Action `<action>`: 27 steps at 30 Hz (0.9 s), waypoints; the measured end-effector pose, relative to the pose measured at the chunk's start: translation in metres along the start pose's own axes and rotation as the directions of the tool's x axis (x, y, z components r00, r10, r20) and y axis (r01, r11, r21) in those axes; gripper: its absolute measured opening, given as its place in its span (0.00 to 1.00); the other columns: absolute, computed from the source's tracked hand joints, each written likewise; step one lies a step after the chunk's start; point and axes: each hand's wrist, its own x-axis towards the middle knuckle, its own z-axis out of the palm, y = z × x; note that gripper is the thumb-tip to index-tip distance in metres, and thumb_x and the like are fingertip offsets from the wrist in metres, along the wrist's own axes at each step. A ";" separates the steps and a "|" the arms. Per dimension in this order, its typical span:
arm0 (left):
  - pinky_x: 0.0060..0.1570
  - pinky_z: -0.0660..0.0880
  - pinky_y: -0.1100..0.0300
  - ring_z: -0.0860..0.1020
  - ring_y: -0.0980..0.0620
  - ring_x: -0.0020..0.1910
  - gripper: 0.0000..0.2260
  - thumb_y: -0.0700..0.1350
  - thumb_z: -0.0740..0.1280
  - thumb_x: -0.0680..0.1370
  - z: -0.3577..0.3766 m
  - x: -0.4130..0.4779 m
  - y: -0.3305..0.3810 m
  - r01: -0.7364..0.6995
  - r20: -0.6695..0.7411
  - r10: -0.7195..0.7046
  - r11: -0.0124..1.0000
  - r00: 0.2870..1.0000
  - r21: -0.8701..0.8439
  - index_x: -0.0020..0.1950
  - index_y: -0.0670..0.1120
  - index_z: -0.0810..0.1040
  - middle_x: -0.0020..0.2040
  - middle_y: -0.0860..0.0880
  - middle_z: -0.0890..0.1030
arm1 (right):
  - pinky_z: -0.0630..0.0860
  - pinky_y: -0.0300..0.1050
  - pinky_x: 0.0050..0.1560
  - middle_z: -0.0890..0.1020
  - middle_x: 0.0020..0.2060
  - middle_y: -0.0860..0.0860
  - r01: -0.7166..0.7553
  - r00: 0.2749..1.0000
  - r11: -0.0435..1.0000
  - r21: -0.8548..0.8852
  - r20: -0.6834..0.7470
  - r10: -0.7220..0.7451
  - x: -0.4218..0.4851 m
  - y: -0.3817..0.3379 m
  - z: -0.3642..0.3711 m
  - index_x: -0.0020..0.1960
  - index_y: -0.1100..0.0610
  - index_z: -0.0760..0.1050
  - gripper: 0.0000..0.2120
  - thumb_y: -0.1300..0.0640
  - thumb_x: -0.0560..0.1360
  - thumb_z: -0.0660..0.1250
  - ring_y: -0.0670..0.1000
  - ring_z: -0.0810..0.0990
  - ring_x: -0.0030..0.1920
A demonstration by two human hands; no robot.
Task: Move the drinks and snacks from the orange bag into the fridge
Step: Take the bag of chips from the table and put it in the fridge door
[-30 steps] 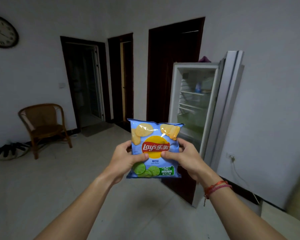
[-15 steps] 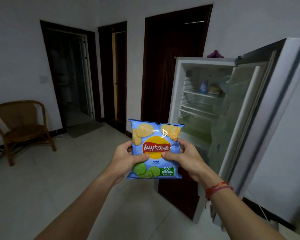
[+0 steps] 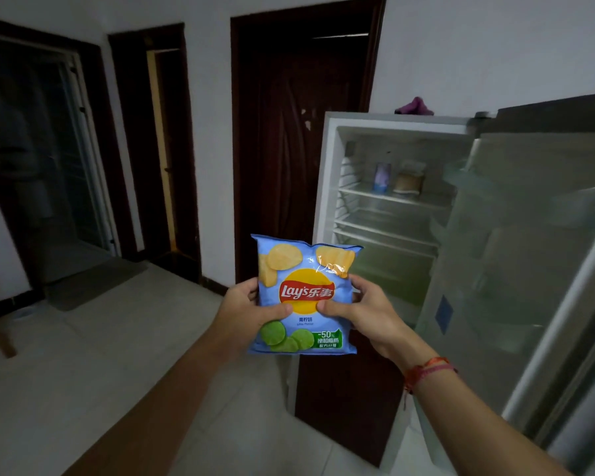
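A light blue bag of lime-flavour chips (image 3: 304, 269) is held upright in front of me. My left hand (image 3: 244, 312) grips its left edge and my right hand (image 3: 366, 310) grips its right edge, thumbs on the front. Just beyond and to the right stands the white fridge (image 3: 327, 187) with its upper compartment open. Wire shelves show inside, and a small purple carton (image 3: 381, 176) and a beige container (image 3: 407, 180) sit on the top shelf. The orange bag is not in view.
The open fridge door (image 3: 529, 269) swings out on the right, close to my right arm, with shelf bins on its inner side. The fridge's dark lower door (image 3: 344, 400) is closed. Dark wooden doorways (image 3: 299, 132) line the wall behind. Tiled floor (image 3: 100, 372) stretches left.
The fridge has grown larger and shifted toward the middle as I came closer. The chair has nearly left the view at the left. Both hands still hold the chips the same way.
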 end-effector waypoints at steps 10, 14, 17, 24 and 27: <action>0.39 0.80 0.62 0.85 0.51 0.46 0.15 0.31 0.75 0.70 -0.013 0.127 -0.042 0.003 0.110 -0.004 1.000 0.994 0.009 0.53 0.44 0.80 0.46 0.50 0.87 | 0.84 0.55 0.51 0.87 0.50 0.57 -0.026 0.995 1.000 0.009 -0.092 0.026 0.111 0.035 -0.017 0.61 0.62 0.78 0.23 0.68 0.68 0.79 0.59 0.87 0.49; 0.40 0.80 0.62 0.85 0.50 0.46 0.15 0.30 0.74 0.70 0.002 0.187 -0.058 0.002 0.172 -0.004 1.000 0.985 0.009 0.53 0.44 0.81 0.47 0.49 0.87 | 0.81 0.64 0.57 0.86 0.52 0.61 -0.017 0.989 0.998 0.055 -0.146 0.025 0.158 0.049 -0.043 0.61 0.64 0.77 0.25 0.69 0.67 0.79 0.63 0.86 0.52; 0.40 0.80 0.62 0.85 0.50 0.47 0.16 0.31 0.75 0.69 0.017 0.241 -0.067 0.006 0.212 -0.010 1.000 0.977 0.018 0.53 0.45 0.81 0.47 0.49 0.87 | 0.84 0.57 0.49 0.86 0.52 0.62 -0.006 0.980 0.997 0.079 -0.200 0.022 0.194 0.050 -0.065 0.60 0.65 0.77 0.22 0.71 0.68 0.77 0.61 0.87 0.49; 0.41 0.80 0.62 0.85 0.50 0.47 0.16 0.31 0.75 0.69 0.053 0.350 -0.087 0.028 0.305 -0.032 0.999 0.952 0.019 0.54 0.43 0.81 0.48 0.48 0.87 | 0.83 0.46 0.41 0.87 0.47 0.58 0.018 0.947 1.000 0.005 -0.321 -0.016 0.271 0.055 -0.117 0.58 0.65 0.78 0.21 0.71 0.67 0.78 0.55 0.88 0.44; 0.41 0.81 0.60 0.85 0.48 0.48 0.17 0.31 0.76 0.69 0.067 0.383 -0.099 0.050 0.343 -0.051 0.999 0.938 0.011 0.55 0.43 0.81 0.48 0.47 0.87 | 0.84 0.55 0.50 0.87 0.49 0.59 0.007 0.934 1.000 -0.007 -0.356 -0.009 0.291 0.059 -0.132 0.59 0.65 0.78 0.21 0.71 0.67 0.78 0.61 0.87 0.50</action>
